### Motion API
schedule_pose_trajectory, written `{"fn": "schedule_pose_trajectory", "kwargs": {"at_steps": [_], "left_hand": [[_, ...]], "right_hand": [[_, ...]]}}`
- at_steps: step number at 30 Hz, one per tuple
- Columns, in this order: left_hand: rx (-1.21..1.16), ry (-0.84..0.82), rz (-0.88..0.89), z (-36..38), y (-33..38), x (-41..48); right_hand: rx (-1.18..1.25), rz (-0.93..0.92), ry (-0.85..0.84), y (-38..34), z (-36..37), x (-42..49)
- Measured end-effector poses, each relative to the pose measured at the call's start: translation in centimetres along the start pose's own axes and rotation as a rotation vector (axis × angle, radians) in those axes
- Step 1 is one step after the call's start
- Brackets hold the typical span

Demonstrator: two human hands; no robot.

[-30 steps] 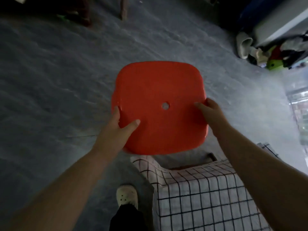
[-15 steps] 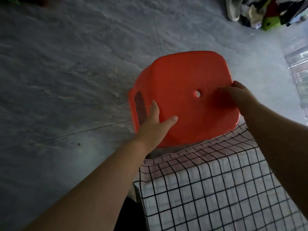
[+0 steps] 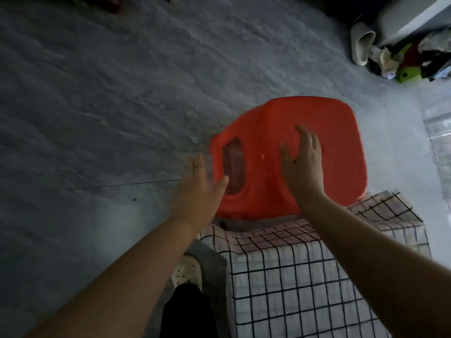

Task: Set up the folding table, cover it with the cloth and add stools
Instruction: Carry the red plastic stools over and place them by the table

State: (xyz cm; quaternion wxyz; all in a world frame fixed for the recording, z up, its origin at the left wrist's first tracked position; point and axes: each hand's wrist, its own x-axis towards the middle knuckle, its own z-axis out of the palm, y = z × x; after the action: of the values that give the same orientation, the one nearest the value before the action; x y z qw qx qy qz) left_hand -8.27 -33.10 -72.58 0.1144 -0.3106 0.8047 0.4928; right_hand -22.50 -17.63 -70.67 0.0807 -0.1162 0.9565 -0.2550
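A red plastic stool (image 3: pixel 336 147) stands on the grey floor just beyond the corner of the table, which is covered with a white cloth with a black grid (image 3: pixel 305 276). My left hand (image 3: pixel 197 189) hovers open beside the stool's left side, fingers spread, a little apart from it. My right hand (image 3: pixel 302 164) is open above the stool's seat, fingers apart; I cannot tell if it touches the seat. The stool's legs are hidden except for a side cut-out.
Grey stone-look floor (image 3: pixel 97 118) spreads left and ahead. A pile of shoes and clothes (image 3: pixel 402 57) lies at the upper right by a grey box. My foot in a white clog (image 3: pixel 188 272) stands at the table's left edge.
Both hands gripped the stool's seat edges and carried it down beside the table. Now the stool rests low by the table corner and both hands have let go.
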Motion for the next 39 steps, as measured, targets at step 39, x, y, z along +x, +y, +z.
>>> {"fn": "schedule_pose_trajectory", "kwargs": {"at_steps": [39], "left_hand": [[-0.195,1.121,-1.836,-3.4,-56.3,-105.5]], "right_hand": [[-0.280,-2.121,-1.329,-46.7,28.2,-108.0]]}}
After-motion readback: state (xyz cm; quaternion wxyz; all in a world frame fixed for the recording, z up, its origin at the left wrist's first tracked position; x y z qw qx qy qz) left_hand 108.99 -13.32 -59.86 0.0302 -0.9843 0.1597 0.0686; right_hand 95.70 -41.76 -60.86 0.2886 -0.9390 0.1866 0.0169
